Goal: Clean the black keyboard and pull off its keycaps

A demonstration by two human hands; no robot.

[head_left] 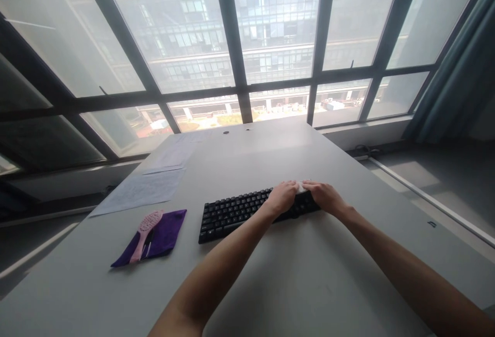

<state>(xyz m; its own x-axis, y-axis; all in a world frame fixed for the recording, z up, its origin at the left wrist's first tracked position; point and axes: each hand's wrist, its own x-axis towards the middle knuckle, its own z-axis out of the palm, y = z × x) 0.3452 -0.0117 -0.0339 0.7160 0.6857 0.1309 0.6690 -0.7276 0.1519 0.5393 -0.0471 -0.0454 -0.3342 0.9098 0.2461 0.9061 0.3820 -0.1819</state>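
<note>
A black keyboard [232,213] lies at a slant in the middle of the table. Over its right part, my left hand [284,196] and my right hand [325,197] come together with fingers closed on a small white tissue-like piece [301,188]. Both hands hide some of the keys, and the piece is too small to make out fully. To the left, a pink hairbrush [146,229] rests on a folded purple cloth [170,231]. Thin white-tipped sticks [147,249] lie on the cloth beside the brush handle.
Thin whitish sheets [139,190] cover part of the table's left side. The white table [247,167] reaches to large windows [274,22]. Two small dark spots [226,132] show near its far edge. A blue-grey curtain [452,69] hangs at the right.
</note>
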